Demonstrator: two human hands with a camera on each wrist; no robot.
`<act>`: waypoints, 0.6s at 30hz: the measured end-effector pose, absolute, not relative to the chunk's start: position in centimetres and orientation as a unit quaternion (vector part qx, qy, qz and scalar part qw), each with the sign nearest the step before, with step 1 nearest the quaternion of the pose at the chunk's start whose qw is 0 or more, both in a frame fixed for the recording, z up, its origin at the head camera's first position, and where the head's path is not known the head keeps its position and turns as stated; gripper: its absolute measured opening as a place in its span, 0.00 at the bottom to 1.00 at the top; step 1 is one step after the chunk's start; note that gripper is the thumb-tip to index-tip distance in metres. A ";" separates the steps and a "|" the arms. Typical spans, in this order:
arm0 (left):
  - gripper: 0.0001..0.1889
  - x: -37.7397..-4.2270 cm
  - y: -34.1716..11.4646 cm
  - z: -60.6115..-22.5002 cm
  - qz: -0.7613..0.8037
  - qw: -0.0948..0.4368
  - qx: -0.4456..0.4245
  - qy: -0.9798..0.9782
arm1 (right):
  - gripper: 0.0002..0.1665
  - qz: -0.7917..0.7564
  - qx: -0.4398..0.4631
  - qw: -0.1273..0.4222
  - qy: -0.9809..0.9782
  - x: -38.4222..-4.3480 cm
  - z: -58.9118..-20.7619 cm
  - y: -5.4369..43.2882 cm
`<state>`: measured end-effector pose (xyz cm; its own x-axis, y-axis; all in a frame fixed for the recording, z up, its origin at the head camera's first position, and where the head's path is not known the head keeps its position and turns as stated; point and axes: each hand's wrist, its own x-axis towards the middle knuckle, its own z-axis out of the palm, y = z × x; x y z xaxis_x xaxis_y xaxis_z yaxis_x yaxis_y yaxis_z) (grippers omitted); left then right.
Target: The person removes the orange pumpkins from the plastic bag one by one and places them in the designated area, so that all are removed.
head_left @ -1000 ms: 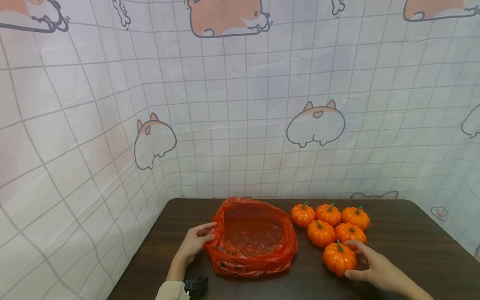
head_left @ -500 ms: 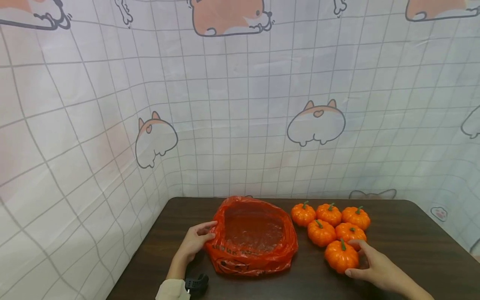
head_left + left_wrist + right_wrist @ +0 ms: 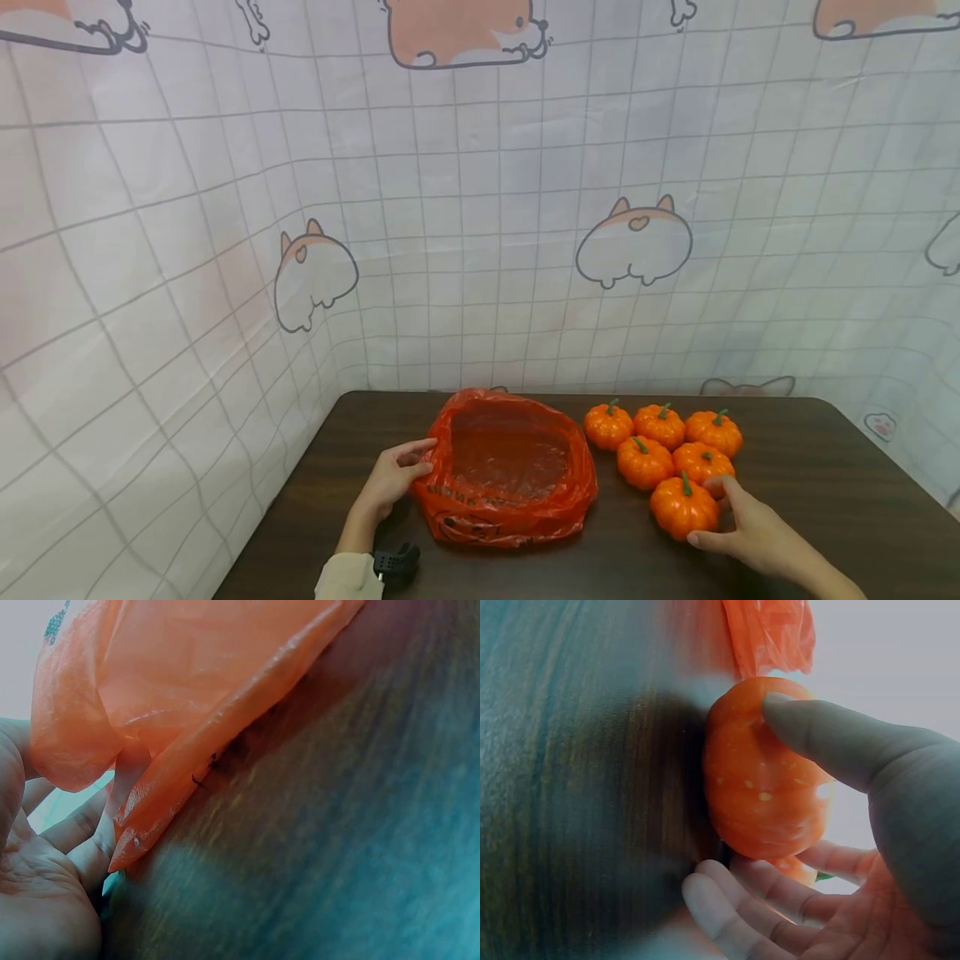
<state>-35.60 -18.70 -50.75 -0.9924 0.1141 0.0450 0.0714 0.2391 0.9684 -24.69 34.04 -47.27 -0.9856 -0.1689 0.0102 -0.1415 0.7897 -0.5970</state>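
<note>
An orange-red plastic bag (image 3: 517, 521) stands on the table with its mouth spread wide. My left hand (image 3: 386, 482) holds its left rim; in the left wrist view, the fingers (image 3: 79, 825) reach behind a fold of the plastic bag (image 3: 180, 675). To the right, my right hand (image 3: 750, 529) grips a small orange pumpkin (image 3: 682, 510) with a green stem. In the right wrist view the thumb (image 3: 817, 735) lies on one side of the pumpkin (image 3: 761, 787), the fingers curl under the other. Whether it touches the table is unclear.
Several more small pumpkins (image 3: 645, 462) sit clustered just behind the gripped one, right of the bag. The dark wooden table (image 3: 810, 467) ends at a white gridded cloth (image 3: 480, 250) printed with cartoon dogs. A black wrist device (image 3: 397, 565) is strapped on my left wrist.
The gripped pumpkin has shifted slightly back and right, closer to the others, with my right hand around it. My left hand and the bag hold their places; the head view tilts slightly.
</note>
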 end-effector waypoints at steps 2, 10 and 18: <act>0.20 -35.7 -18.7 -50.8 0.613 0.018 0.059 0.788 | 0.44 -0.315 -0.081 0.026 0.945 -24.7 -47.2 34.1; 0.21 -35.7 -18.7 -50.8 0.610 0.018 0.061 0.790 | 0.44 -0.328 -0.086 0.044 0.940 -24.7 -46.9 34.3; 0.21 -35.7 -18.8 -50.8 0.605 0.020 0.056 0.794 | 0.44 -0.335 -0.087 0.060 0.936 -24.5 -46.2 34.9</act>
<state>-35.72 -18.75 -50.80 -0.9930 0.1121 0.0365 0.0648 0.2609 0.9632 -24.45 34.88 -46.18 -0.9774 -0.2043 -0.0545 -0.1232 0.7597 -0.6385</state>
